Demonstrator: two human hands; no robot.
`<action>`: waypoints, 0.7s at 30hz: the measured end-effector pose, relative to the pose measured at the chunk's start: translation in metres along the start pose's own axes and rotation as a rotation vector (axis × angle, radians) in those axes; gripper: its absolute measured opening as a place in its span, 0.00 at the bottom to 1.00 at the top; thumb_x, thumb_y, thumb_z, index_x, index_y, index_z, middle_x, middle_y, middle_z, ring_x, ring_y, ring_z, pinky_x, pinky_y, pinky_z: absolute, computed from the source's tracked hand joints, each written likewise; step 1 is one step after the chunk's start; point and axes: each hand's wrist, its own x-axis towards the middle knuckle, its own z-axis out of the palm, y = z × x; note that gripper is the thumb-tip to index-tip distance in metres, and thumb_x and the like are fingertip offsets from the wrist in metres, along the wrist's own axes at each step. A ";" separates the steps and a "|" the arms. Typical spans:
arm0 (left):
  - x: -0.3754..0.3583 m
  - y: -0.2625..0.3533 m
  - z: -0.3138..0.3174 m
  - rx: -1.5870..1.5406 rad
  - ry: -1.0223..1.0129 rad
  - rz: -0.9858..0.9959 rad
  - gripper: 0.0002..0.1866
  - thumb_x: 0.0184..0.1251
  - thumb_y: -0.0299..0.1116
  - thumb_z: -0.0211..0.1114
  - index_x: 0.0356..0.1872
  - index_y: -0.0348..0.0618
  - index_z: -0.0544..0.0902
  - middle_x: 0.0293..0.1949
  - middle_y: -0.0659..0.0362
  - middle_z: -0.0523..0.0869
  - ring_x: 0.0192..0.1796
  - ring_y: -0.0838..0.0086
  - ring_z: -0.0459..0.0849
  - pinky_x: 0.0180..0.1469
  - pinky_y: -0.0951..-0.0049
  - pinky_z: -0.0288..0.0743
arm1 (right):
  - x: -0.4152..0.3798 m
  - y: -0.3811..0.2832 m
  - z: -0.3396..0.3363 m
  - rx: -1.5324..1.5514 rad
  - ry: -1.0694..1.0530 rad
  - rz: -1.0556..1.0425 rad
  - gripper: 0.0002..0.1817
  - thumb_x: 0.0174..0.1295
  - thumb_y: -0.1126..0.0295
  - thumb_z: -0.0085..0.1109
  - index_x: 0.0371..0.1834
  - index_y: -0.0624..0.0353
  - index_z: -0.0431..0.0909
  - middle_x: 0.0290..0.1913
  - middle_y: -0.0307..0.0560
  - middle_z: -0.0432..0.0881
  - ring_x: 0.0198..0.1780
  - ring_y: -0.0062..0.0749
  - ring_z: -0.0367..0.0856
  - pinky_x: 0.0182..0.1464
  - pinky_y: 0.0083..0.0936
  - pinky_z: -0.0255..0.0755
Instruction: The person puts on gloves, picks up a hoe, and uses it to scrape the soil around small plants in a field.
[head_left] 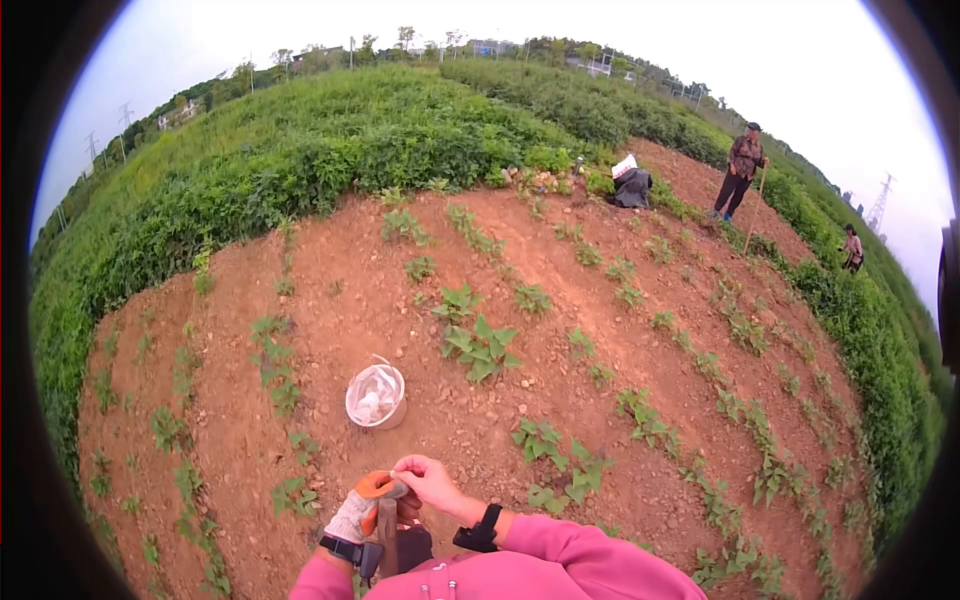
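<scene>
My left hand (362,507), in a white and orange glove, is closed near the top of a wooden handle (387,540). Bare and with its fingers pinched together, my right hand (430,484) touches the glove's orange fingertips; anything between the fingers is too small to make out. Just beyond my hands, a white bucket (376,396) stands upright on the reddish soil with crumpled pale plastic (373,394) inside. Black bands circle both wrists.
Rows of leafy plants (482,347) cross the soil. A person (744,165) stands at the upper right with a long stick (757,205); another person (852,249) is farther right. A dark bag (632,188) lies by the field's far edge.
</scene>
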 end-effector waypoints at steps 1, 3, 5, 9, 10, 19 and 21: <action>0.001 -0.001 -0.001 0.044 0.042 0.031 0.15 0.60 0.39 0.54 0.40 0.37 0.73 0.30 0.54 0.80 0.26 0.70 0.80 0.27 0.68 0.77 | 0.001 -0.002 0.005 -0.001 -0.013 0.005 0.06 0.57 0.72 0.52 0.37 0.61 0.74 0.30 0.35 0.77 0.30 0.13 0.72 0.32 0.12 0.66; 0.009 -0.006 -0.009 0.089 0.085 0.064 0.14 0.61 0.39 0.54 0.41 0.39 0.72 0.31 0.56 0.79 0.27 0.71 0.80 0.27 0.68 0.77 | 0.003 -0.003 0.011 -0.002 -0.028 0.008 0.09 0.59 0.70 0.51 0.40 0.61 0.74 0.32 0.37 0.77 0.33 0.15 0.73 0.35 0.13 0.67; 0.017 -0.017 -0.024 -0.017 0.175 0.012 0.15 0.62 0.37 0.54 0.46 0.39 0.71 0.36 0.59 0.79 0.35 0.75 0.79 0.36 0.73 0.76 | 0.005 -0.002 0.015 -0.102 -0.072 -0.040 0.15 0.62 0.64 0.46 0.48 0.61 0.71 0.40 0.39 0.77 0.43 0.19 0.72 0.46 0.17 0.66; 0.024 -0.023 -0.031 0.184 0.259 0.111 0.14 0.61 0.35 0.55 0.45 0.39 0.72 0.36 0.60 0.78 0.37 0.78 0.77 0.36 0.74 0.74 | 0.006 0.001 0.022 -0.157 -0.084 -0.039 0.19 0.63 0.59 0.42 0.51 0.61 0.68 0.39 0.39 0.77 0.44 0.20 0.71 0.49 0.18 0.63; 0.032 -0.033 -0.041 0.124 0.253 0.170 0.14 0.61 0.35 0.56 0.45 0.39 0.72 0.36 0.60 0.78 0.37 0.77 0.77 0.36 0.74 0.74 | 0.008 0.002 0.022 -0.160 -0.093 -0.077 0.19 0.63 0.60 0.42 0.52 0.61 0.68 0.40 0.39 0.76 0.44 0.20 0.71 0.49 0.18 0.64; 0.042 -0.045 -0.053 0.006 0.337 0.287 0.12 0.59 0.30 0.55 0.42 0.35 0.74 0.31 0.57 0.80 0.30 0.72 0.80 0.31 0.75 0.76 | 0.020 0.024 0.015 -0.211 -0.063 -0.120 0.13 0.63 0.67 0.41 0.44 0.61 0.71 0.41 0.42 0.76 0.45 0.25 0.72 0.47 0.21 0.65; 0.041 -0.043 -0.049 -0.017 0.400 0.352 0.09 0.59 0.28 0.52 0.38 0.34 0.75 0.29 0.57 0.80 0.28 0.71 0.80 0.29 0.73 0.76 | 0.021 0.029 0.007 -0.274 -0.013 -0.153 0.11 0.62 0.69 0.41 0.42 0.61 0.72 0.39 0.44 0.77 0.43 0.27 0.74 0.45 0.23 0.67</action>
